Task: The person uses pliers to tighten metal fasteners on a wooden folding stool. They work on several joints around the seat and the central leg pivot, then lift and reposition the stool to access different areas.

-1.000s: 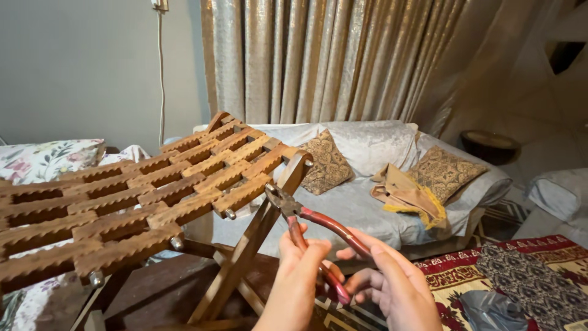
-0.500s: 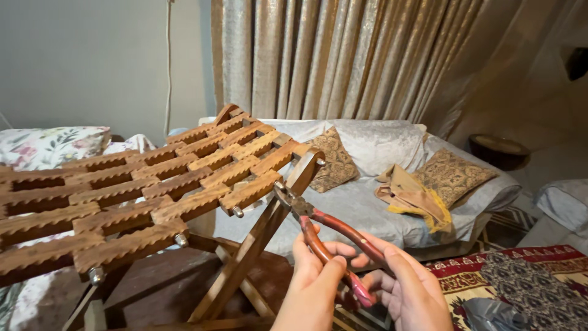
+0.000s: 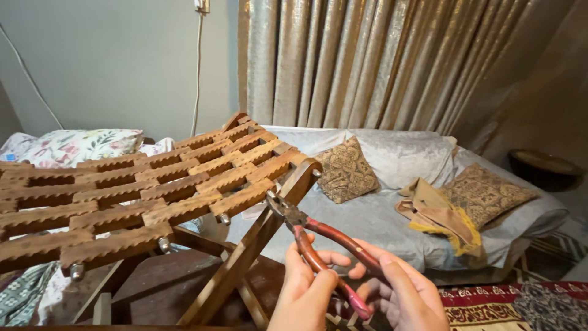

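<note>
My left hand (image 3: pixel 304 294) and my right hand (image 3: pixel 401 294) both grip the red handles of a pair of pliers (image 3: pixel 318 239), one handle in each. The handles are spread apart. The plier jaws (image 3: pixel 277 204) sit against the right end of a slatted wooden folding frame (image 3: pixel 153 190), just below its top corner and beside a diagonal wooden leg (image 3: pixel 257 245). Metal bolt heads (image 3: pixel 224 219) stick out under the notched slats, the nearest one a little left of the jaws.
A grey-covered sofa (image 3: pixel 392 214) with patterned cushions (image 3: pixel 346 168) and a folded tan cloth (image 3: pixel 438 214) stands behind the frame. Gold curtains (image 3: pixel 380 61) hang at the back. A floral pillow (image 3: pixel 79 144) lies far left. A red patterned rug (image 3: pixel 502 306) covers the floor at right.
The view has shifted slightly and the hands have kept hold of the pliers; the jaws stay at the frame's right end while the handles have opened wider.
</note>
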